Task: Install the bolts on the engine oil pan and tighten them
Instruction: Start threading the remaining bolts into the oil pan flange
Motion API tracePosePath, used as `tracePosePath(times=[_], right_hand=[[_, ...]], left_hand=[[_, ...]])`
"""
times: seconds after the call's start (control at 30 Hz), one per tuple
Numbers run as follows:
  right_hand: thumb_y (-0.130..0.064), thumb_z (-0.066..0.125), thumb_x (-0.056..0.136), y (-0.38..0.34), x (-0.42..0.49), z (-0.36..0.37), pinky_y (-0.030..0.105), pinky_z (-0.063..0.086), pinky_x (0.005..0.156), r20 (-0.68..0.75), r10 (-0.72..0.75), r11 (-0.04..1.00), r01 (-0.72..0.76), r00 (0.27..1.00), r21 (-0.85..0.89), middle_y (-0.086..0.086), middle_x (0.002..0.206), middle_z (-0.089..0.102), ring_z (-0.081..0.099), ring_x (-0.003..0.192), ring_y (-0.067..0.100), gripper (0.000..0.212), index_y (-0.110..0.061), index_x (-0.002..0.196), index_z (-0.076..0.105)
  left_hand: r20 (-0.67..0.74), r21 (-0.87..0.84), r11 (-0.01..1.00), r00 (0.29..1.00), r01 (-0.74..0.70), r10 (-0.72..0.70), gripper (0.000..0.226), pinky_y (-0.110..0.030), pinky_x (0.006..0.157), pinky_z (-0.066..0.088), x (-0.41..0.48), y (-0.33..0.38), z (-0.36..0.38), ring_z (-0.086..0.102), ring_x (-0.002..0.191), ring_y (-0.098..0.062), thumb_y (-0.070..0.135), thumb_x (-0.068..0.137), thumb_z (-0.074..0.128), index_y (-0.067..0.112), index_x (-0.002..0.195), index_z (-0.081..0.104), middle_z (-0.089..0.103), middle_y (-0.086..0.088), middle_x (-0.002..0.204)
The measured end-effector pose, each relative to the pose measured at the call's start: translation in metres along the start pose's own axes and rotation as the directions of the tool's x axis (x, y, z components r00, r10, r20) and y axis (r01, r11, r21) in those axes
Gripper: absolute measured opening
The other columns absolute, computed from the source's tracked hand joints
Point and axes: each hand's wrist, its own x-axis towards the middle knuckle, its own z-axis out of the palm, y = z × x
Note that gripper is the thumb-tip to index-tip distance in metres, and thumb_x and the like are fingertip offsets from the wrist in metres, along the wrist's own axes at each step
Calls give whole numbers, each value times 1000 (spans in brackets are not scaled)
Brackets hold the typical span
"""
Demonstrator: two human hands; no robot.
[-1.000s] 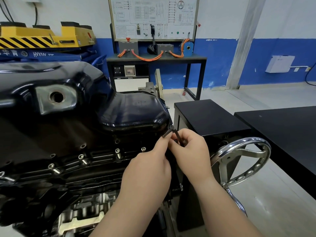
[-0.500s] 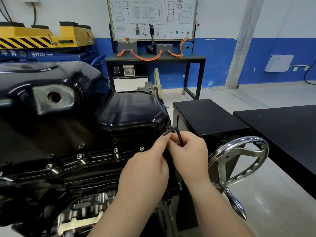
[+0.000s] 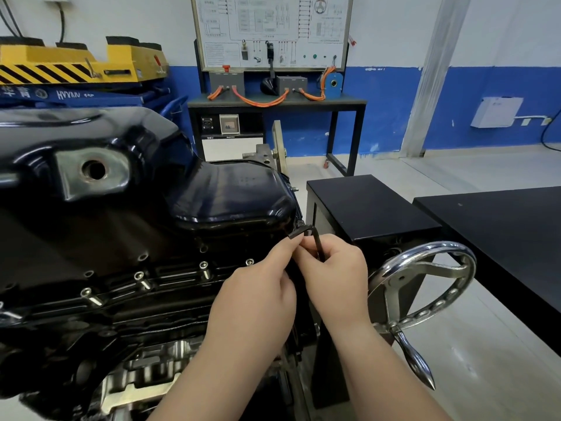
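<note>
My hands meet at the oil pan's [image 3: 230, 196] right corner: my left hand [image 3: 255, 296] pinches the hex key's [image 3: 317, 241] short end and my right hand [image 3: 334, 275] grips its long arm. I should hold it square in the bolt [image 3: 300, 223].

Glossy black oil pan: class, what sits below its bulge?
Silver socket-head bolts stand proud along the dark flange. The left hand and right hand, gripping a black L-shaped hex key, cover the corner.

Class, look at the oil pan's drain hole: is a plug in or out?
Out: the drain hole in the oil pan is an open dark bore, no plug head.
</note>
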Motion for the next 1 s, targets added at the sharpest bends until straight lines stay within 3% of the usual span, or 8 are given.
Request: tracePosePath(times=[0.07, 0.17, 0.27, 0.43, 0.53, 0.73, 0.9, 1.0], right_hand=[[-18, 68, 80, 0, 3, -1, 32, 39, 50, 23, 23, 1000, -23, 999, 6, 4, 56, 57, 47, 54, 18, 23, -3, 64, 65], [-17, 70, 78, -2, 8, -4, 14, 30, 45, 64, 78, 996, -80, 995, 28, -10, 45, 48, 38, 45, 4, 19, -12, 60, 64], [-15, 68, 81, -6, 6, -7, 8, 33, 47, 104, 50, 996, -57, 993, 67, -16, 48, 50, 44, 49, 0, 22, -22, 61, 61], [-15, 64, 85, -5, -2, -1, 12, 31, 52, 30, 22, 1000, -22, 999, 10, -8, 56, 54, 46, 57, 5, 33, -19, 53, 56], [-11, 63, 85, -4, -7, 6, 9, 34, 52, -49, 32, 999, -30, 998, 25, -9, 56, 55, 49, 57, 3, 42, -27, 47, 55], [-11, 65, 82, -1, -4, 8, 12, 30, 48, -66, 77, 996, -73, 995, 57, -7, 49, 48, 41, 50, 7, 27, -9, 55, 59], [-18, 70, 79, -4, 3, -2, 10, 40, 54, 70, 122, 986, -129, 990, 106, -11, 64, 62, 54, 58, 1, 12, -23, 69, 71], [-20, 69, 80, -2, 2, -5, 8, 40, 60, 50, 82, 995, -85, 995, 57, -7, 73, 64, 57, 69, 1, 12, -29, 72, 69]], left_hand=[[3, -12, 1000, 1000, 10, -10, 61, -25, 48, 34, 0, 0, 0, 45, 53, -12, 22, 91, 39, 64, 128, 14, 47, 5, 53], [2, -17, 1000, 1000, 18, -17, 66, -27, 48, 34, -1, 1, 1, 46, 53, -15, 22, 91, 40, 65, 126, 5, 45, 4, 52], [2, -33, 999, 1000, 18, -18, 69, -27, 47, 33, -3, 2, 2, 45, 51, -15, 22, 92, 40, 67, 124, -2, 43, 4, 50], [-8, -25, 1000, 1000, 11, -12, 64, -23, 45, 31, -1, 2, 1, 45, 48, -9, 21, 90, 41, 64, 125, 10, 45, 6, 50], [3, -31, 999, 1000, 27, -27, 60, -23, 47, 33, 0, 3, 2, 48, 51, -11, 23, 90, 41, 62, 127, 16, 49, 5, 53], [8, -61, 998, 1000, 24, -23, 59, -26, 48, 38, -1, 1, 3, 47, 51, -10, 22, 91, 41, 60, 131, 21, 47, 6, 51], [8, -59, 998, 1000, 26, -26, 61, -27, 50, 34, -2, 3, 3, 43, 54, -14, 22, 91, 41, 58, 135, 20, 42, 5, 51], [14, -62, 998, 999, 32, -32, 61, -27, 50, 35, 0, 2, 2, 43, 53, -14, 21, 91, 41, 60, 133, 20, 43, 4, 52]])
